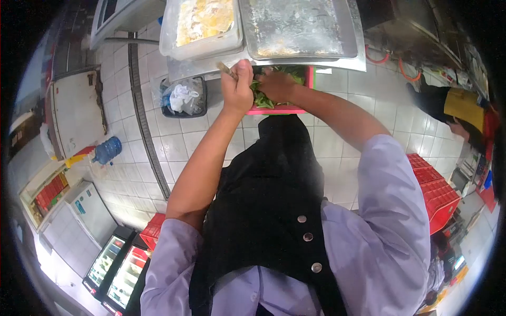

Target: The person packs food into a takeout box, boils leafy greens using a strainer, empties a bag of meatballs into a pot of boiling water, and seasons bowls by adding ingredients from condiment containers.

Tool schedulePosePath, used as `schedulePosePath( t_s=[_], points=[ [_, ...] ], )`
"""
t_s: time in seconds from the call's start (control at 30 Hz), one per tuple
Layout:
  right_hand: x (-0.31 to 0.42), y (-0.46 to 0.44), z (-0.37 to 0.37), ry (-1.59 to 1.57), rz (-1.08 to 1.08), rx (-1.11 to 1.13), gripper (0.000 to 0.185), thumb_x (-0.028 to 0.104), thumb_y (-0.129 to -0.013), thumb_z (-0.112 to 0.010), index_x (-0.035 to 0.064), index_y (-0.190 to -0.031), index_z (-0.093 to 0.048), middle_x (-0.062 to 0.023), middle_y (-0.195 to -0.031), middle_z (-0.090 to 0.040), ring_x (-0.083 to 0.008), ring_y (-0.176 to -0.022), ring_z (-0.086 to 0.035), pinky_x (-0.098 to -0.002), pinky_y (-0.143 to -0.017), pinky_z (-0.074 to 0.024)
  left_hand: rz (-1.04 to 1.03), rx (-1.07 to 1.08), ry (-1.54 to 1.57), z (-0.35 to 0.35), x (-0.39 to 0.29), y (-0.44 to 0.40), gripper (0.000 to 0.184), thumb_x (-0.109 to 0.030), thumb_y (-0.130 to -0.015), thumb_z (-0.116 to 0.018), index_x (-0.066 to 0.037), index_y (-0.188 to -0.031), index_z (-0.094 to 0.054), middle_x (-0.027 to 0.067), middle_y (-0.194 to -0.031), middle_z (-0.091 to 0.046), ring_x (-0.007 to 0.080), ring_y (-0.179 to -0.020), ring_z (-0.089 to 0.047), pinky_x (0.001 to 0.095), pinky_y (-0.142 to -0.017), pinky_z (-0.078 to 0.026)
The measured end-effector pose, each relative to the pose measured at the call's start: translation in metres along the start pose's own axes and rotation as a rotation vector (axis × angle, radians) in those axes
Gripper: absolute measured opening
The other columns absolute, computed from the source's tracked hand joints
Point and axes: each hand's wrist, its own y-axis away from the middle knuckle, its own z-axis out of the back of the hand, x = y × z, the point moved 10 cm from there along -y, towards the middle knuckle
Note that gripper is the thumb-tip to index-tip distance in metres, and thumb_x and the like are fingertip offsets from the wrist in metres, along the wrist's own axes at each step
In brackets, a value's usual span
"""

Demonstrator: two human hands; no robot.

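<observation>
My left hand [238,88] is closed at the left edge of a pink crate, thumb up. From its fist sticks a short brownish stick-like piece [224,68], perhaps a handle; the rest of it is hidden. My right hand [276,86] reaches down into the pink crate [295,110], among leafy greens [263,101]. Its fingers are blurred and partly buried in the leaves, so their grip does not show. The crate sits low, partly under the edge of a metal table [206,67].
On the table stand a clear plastic tub [203,50] of yellow-white food and a worn metal tray [300,31]. A lined black bin [182,112] is on the tiled floor to the left. Red crates [433,192] stand at right, near another person [448,105].
</observation>
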Motion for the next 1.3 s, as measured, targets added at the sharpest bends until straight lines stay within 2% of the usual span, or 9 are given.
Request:
schedulePosePath(
  t_s=[0.27,0.4,0.5,0.6,0.8,0.97,1.03,1.2,1.3],
  points=[
    [-0.008,-0.029,-0.012,-0.158,-0.102,0.171,0.041,0.023,-0.095,-0.059,0.0162,-0.134,-0.066,-0.0210,-0.139,-0.059,-0.0394,-0.128,-0.060,-0.0476,-0.105,-0.0511,0.004,0.074,-0.048,0.014,0.006,-0.001,0.053,-0.039,-0.112,-0.042,-0.008,-0.069,-0.043,-0.0052,-0.062,-0.035,0.0088,-0.057,-0.030,0.0299,-0.054,-0.023],
    [-0.014,0.023,0.054,-0.286,-0.302,-0.106,0.051,0.027,-0.100,-0.052,0.0151,-0.150,-0.050,-0.0159,-0.129,-0.064,-0.0392,-0.122,-0.063,-0.0540,-0.110,-0.0447,0.090,0.073,0.102,0.028,0.008,-0.005,0.053,-0.041,-0.112,-0.040,-0.009,-0.071,-0.043,-0.0051,-0.065,-0.033,0.0082,-0.060,-0.029,0.0296,-0.056,-0.023],
    [0.023,0.042,0.047,0.016,-0.164,-0.440,0.062,0.029,-0.098,-0.058,0.0091,-0.155,-0.041,-0.0190,-0.153,-0.050,-0.0404,-0.143,-0.045,-0.0527,-0.124,-0.0262,0.090,0.067,0.064,0.027,0.009,-0.007,0.052,-0.041,-0.112,-0.041,-0.009,-0.071,-0.042,-0.0052,-0.066,-0.032,0.0081,-0.061,-0.028,0.0295,-0.056,-0.023],
    [0.028,0.021,-0.023,-0.139,-0.130,-0.274,0.070,0.034,-0.094,-0.065,0.0010,-0.152,-0.042,-0.0193,-0.156,-0.047,-0.0350,-0.149,-0.038,-0.0490,-0.126,-0.0230,0.076,0.075,0.090,0.018,0.005,-0.010,0.053,-0.041,-0.112,-0.042,-0.008,-0.071,-0.044,-0.0047,-0.066,-0.034,0.0088,-0.061,-0.029,0.0300,-0.056,-0.023],
    [0.018,-0.014,-0.042,-0.137,-0.092,0.452,0.051,0.030,-0.089,-0.069,0.0044,-0.134,-0.065,-0.0188,-0.142,-0.061,-0.0317,-0.133,-0.058,-0.0477,-0.116,-0.0403,0.077,0.099,-0.195,0.007,0.010,0.013,0.046,-0.031,-0.111,-0.047,-0.006,-0.073,-0.046,-0.0029,-0.066,-0.040,0.0096,-0.064,-0.037,0.0298,-0.060,-0.031],
    [0.005,0.022,0.025,-0.264,-0.109,-0.306,0.039,0.024,-0.087,-0.068,0.0122,-0.124,-0.073,-0.0160,-0.122,-0.073,-0.0323,-0.117,-0.068,-0.0498,-0.108,-0.0463,0.119,-0.273,-0.263,0.020,0.007,0.049,0.044,-0.031,-0.111,-0.046,-0.005,-0.076,-0.046,-0.0017,-0.070,-0.042,0.0096,-0.068,-0.040,0.0294,-0.062,-0.034],
    [-0.040,0.041,0.022,-0.559,-0.374,-0.212,0.056,0.031,-0.089,-0.066,0.0133,-0.142,-0.061,-0.0216,-0.146,-0.058,-0.0353,-0.132,-0.058,-0.0525,-0.114,-0.0405,0.183,-0.383,-0.084,0.039,0.024,0.068,0.045,-0.033,-0.113,-0.042,-0.005,-0.078,-0.044,-0.0018,-0.073,-0.040,0.0093,-0.070,-0.038,0.0289,-0.063,-0.034],
    [-0.075,0.041,-0.081,-0.076,-0.646,0.129,0.095,0.046,-0.092,-0.067,0.0188,-0.167,-0.014,-0.0287,-0.166,-0.023,-0.0482,-0.144,-0.041,-0.0581,-0.112,-0.0442,0.102,-0.519,0.004,0.062,0.005,0.068,0.047,-0.037,-0.114,-0.039,-0.010,-0.076,-0.037,-0.0037,-0.072,-0.032,0.0088,-0.069,-0.030,0.0298,-0.062,-0.028],
    [-0.061,0.025,-0.093,-0.128,-0.795,0.233,0.082,0.036,-0.097,-0.063,0.0154,-0.165,-0.022,-0.0275,-0.166,-0.022,-0.0520,-0.142,-0.042,-0.0545,-0.105,-0.0523,0.055,-0.497,-0.034,0.059,-0.014,0.062,0.046,-0.034,-0.113,-0.042,-0.007,-0.076,-0.041,-0.0049,-0.071,-0.037,0.0068,-0.067,-0.033,0.0288,-0.058,-0.027]
  ],
)
